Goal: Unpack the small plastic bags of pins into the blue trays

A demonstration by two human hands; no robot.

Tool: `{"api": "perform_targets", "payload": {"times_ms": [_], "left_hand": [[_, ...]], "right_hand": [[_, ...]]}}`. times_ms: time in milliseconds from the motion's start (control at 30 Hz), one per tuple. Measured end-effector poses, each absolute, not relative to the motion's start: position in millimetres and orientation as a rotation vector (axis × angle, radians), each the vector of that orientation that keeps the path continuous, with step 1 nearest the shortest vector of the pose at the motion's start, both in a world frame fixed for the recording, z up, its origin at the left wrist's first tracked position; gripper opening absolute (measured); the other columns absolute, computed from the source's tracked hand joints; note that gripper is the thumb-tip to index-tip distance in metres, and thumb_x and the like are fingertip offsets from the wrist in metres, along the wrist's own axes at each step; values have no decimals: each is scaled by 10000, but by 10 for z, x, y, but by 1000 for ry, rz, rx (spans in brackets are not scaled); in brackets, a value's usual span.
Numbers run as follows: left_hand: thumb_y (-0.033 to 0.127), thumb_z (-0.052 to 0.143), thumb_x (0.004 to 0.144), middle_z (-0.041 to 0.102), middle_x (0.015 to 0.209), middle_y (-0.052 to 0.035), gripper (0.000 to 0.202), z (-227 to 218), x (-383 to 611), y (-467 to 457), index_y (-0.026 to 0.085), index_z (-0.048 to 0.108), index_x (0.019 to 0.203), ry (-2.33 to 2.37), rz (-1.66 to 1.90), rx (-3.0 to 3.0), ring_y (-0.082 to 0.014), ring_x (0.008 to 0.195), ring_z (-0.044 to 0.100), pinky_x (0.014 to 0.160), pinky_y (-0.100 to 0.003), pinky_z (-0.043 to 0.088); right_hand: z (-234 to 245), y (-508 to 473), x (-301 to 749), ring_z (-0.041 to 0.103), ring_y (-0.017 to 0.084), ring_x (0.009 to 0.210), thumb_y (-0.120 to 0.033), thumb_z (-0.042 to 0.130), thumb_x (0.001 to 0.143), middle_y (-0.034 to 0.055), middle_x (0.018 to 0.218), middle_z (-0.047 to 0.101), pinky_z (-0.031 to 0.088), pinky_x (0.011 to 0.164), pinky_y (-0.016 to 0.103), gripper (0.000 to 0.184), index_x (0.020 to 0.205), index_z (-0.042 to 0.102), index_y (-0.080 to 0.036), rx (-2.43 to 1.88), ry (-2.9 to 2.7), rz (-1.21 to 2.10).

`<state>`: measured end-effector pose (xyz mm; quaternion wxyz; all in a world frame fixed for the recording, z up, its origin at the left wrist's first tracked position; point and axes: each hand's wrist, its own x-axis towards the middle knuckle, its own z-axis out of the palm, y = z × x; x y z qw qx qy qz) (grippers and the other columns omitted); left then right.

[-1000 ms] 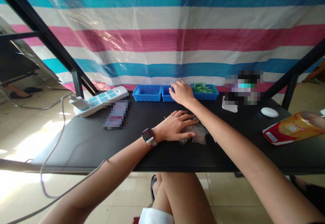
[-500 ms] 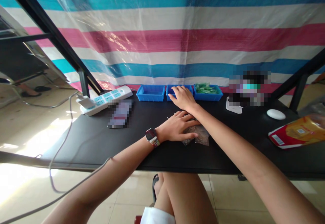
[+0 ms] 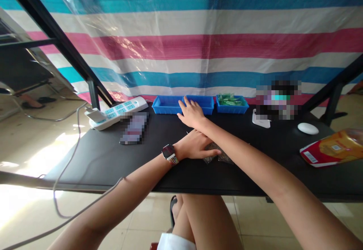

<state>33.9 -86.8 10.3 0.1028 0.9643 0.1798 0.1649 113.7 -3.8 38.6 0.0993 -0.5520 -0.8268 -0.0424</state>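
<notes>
My right hand (image 3: 191, 113) reaches across my left wrist area, with its fingers spread at the near side of the middle blue tray (image 3: 204, 108). That tray now touches the left blue tray (image 3: 167, 110), and no contents show in either. My left hand (image 3: 197, 145), wearing a smartwatch, lies flat with the thumb stretched out. Beneath and beside it are small clear plastic bags (image 3: 210, 158); their contents are too small to make out. My right forearm hides part of the left fingers. To the right, a third blue tray (image 3: 232, 109) holds green packets (image 3: 230, 99).
A white power strip (image 3: 121, 110) with a plugged-in adapter (image 3: 95, 115) and a blurred phone-like slab (image 3: 134, 129) lie left on the black table (image 3: 93, 163). At right are a white square item (image 3: 261, 120), a white oval object (image 3: 308, 128) and a red-yellow package (image 3: 331, 147).
My right hand has moved left, and the middle blue tray has slid left against the left one. A gap now separates it from the right tray. My left hand stays in place.
</notes>
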Motion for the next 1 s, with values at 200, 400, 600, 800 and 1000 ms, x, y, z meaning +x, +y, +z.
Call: {"api": "perform_targets", "payload": {"times_ms": [200,400,600,800,1000], "left_hand": [[718,438,1055,760,1279,-185,682,65,339,-854,157,731,1309,525,498,2821,-379,1197,708,1094,-487,513],[721,432,1055,759,1274,-189,693,73,338,-853,150,727,1313,539,480,2824,-375,1191,709,1075,-482,522],[688,460,1062,754,1303,-169,629,98,341,-854,180,733,1312,521,488,2840,-363,1230,694,1123,-485,495],[665,467,1071,751,1311,-181,627,124,343,-867,152,732,1315,520,463,2886,-368,1248,686,1140,-493,480],[662,444,1081,754,1309,-171,627,136,346,-870,152,729,1309,535,423,2909,-356,1243,691,1129,-477,488]], "right_hand": [[412,-98,1180,637,371,1348,-388,484,1083,207,1777,283,491,1139,507,631,1659,405,-143,-1624,-2445,-112],[464,-145,1189,692,372,1277,-345,446,1090,236,1758,307,546,1063,507,546,1584,480,-114,-1607,-2458,-157],[506,-161,1233,752,332,1187,-350,373,1127,224,1743,349,585,1008,471,448,1494,546,-159,-1585,-2478,-171],[521,-157,1269,773,335,1147,-342,379,1132,249,1728,359,614,954,458,439,1481,558,-145,-1573,-2499,-176],[505,-135,1263,764,339,1158,-311,380,1123,254,1728,358,603,968,460,454,1497,558,-123,-1576,-2489,-172]]}}
